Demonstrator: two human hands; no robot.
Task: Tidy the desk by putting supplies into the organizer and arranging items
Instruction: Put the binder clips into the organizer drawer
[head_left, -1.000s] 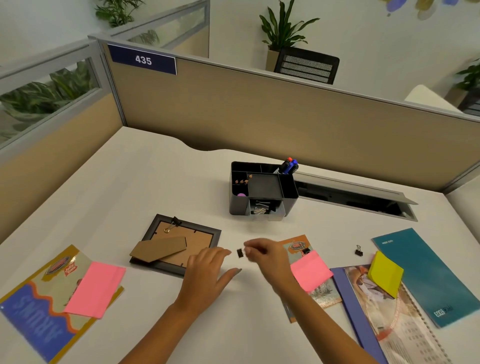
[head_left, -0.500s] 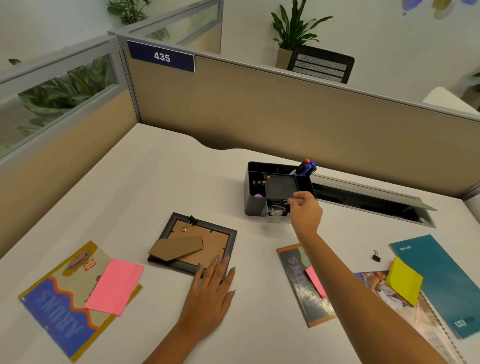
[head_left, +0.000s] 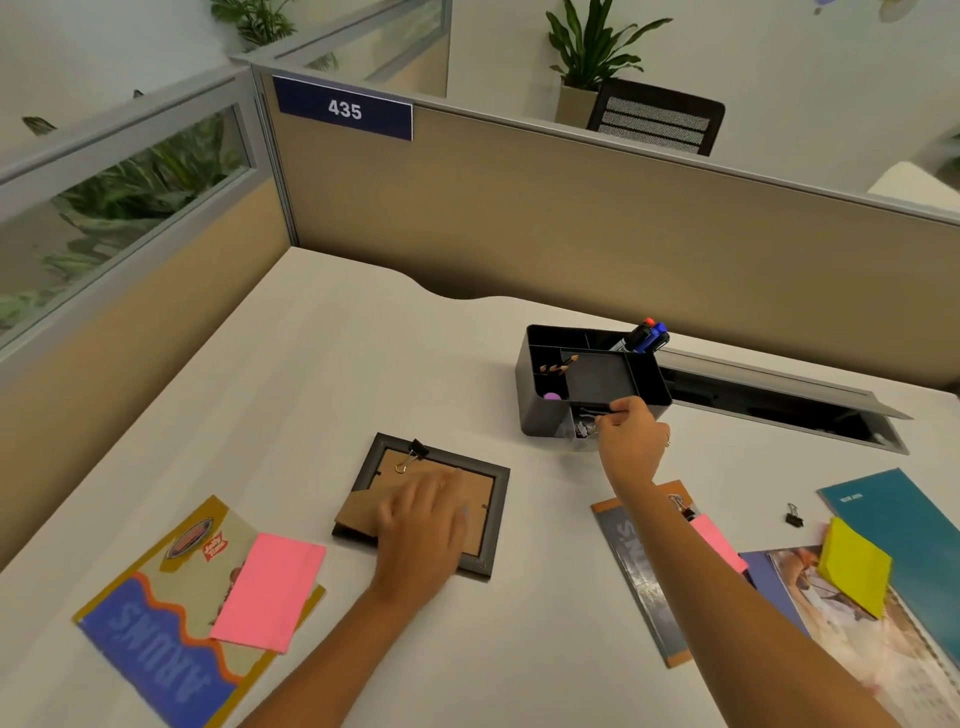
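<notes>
The dark grey organizer (head_left: 535, 410) stands mid-desk, with markers (head_left: 647, 335) at its back, pencils (head_left: 558, 367) on its left and binder clips (head_left: 582, 428) in the front compartment. My right hand (head_left: 631, 441) reaches over that front compartment with thumb and forefinger drawn together. Whether a clip is still between them is hidden. My left hand (head_left: 423, 525), blurred, rests flat on the cardboard back of a black picture frame (head_left: 496, 478). A binder clip (head_left: 415, 451) lies on the frame's top edge.
A booklet (head_left: 150, 670) with a pink note (head_left: 267, 590) lies front left. To the right are a brochure (head_left: 641, 582) with a clip (head_left: 680, 506) and a pink note, a loose clip (head_left: 793, 517), a yellow note (head_left: 854, 566), a teal folder (head_left: 904, 519) and a calendar. A cable slot (head_left: 779, 405) is behind.
My right hand carried a small binder clip from the desk front up to the organizer's front compartment. My left hand slid forward onto the picture frame.
</notes>
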